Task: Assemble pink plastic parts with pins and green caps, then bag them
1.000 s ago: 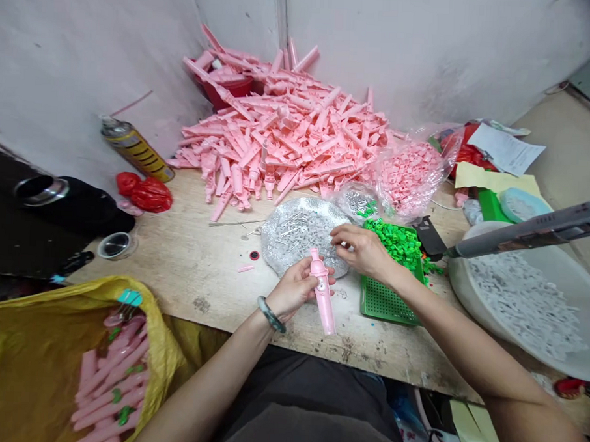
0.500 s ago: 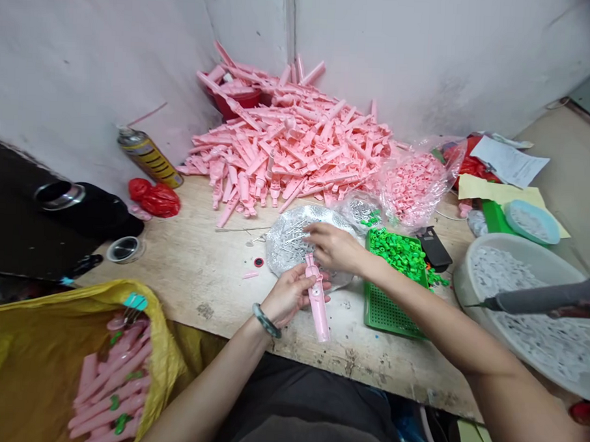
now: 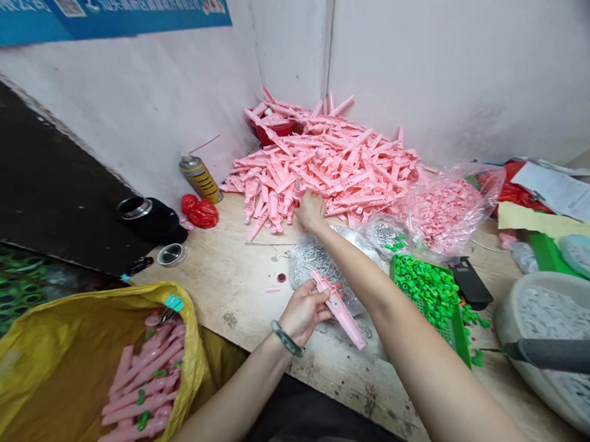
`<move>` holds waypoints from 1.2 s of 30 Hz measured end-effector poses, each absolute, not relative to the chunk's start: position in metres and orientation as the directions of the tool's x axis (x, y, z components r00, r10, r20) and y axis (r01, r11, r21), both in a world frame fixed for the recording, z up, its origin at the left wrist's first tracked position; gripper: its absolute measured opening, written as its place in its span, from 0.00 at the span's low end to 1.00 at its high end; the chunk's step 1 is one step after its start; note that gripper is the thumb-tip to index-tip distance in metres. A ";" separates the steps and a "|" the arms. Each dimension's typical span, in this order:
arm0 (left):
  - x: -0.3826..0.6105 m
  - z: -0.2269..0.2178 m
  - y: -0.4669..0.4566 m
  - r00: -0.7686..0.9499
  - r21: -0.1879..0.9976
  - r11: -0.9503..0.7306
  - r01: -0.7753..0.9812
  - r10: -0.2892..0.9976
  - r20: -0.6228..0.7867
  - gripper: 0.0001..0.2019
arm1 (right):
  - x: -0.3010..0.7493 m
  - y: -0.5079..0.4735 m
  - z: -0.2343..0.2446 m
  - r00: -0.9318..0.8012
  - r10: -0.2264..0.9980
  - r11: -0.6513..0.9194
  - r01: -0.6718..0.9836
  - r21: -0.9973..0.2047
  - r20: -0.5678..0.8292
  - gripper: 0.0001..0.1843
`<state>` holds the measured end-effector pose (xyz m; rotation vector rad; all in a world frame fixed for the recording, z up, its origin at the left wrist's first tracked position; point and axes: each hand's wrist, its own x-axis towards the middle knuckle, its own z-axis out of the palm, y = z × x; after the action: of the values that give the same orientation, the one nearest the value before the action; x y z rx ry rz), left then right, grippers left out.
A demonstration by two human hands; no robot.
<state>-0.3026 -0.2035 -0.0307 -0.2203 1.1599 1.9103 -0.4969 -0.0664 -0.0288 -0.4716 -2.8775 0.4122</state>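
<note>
My left hand point(image 3: 305, 311), with a bangle at its wrist, is closed around a long pink plastic toy part point(image 3: 345, 321). The part's broad end points down and right, and a small round spot shows on its body. My right hand point(image 3: 311, 210) is stretched forward to the front edge of the pink parts pile point(image 3: 346, 161), beside an upright pink piece point(image 3: 297, 184). Its fingers are curled and mostly hidden, so what they grip does not show. Under my right forearm lies a bubble-wrap bag of screws point(image 3: 307, 264).
On the right are a green basket of green parts point(image 3: 461, 345), a white tub point(image 3: 508, 321) and a dark screwdriver-like tool point(image 3: 558, 354). A yellow sack point(image 3: 196, 360) holding pink parts is at lower left. A spray can point(image 3: 202, 178) stands by the wall.
My right hand has moved from above the screws forward to the pink pile. The pink part in my left hand has tilted, its broad end swinging right. The view has turned left.
</note>
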 end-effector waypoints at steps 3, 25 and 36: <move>-0.308 -0.032 -0.205 -0.632 0.662 -0.200 -0.723 0.578 -0.516 0.15 | -0.483 -0.044 -0.021 -0.906 0.413 0.872 0.366 -0.325 0.090 0.27; -0.293 -0.031 -0.191 -0.629 0.685 -0.193 -0.702 0.619 -0.470 0.13 | -0.457 -0.020 -0.013 -0.944 0.317 0.948 0.313 -0.059 0.095 0.18; -0.293 -0.026 -0.192 -0.653 0.694 -0.219 -0.686 0.607 -0.453 0.13 | -0.447 -0.017 -0.004 -0.951 0.277 0.953 0.254 -0.168 0.135 0.23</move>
<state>-0.2930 -0.1919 -0.0258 -0.1058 1.1744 1.9589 -0.4473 -0.0169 -0.0036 -0.4030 -2.9478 0.2229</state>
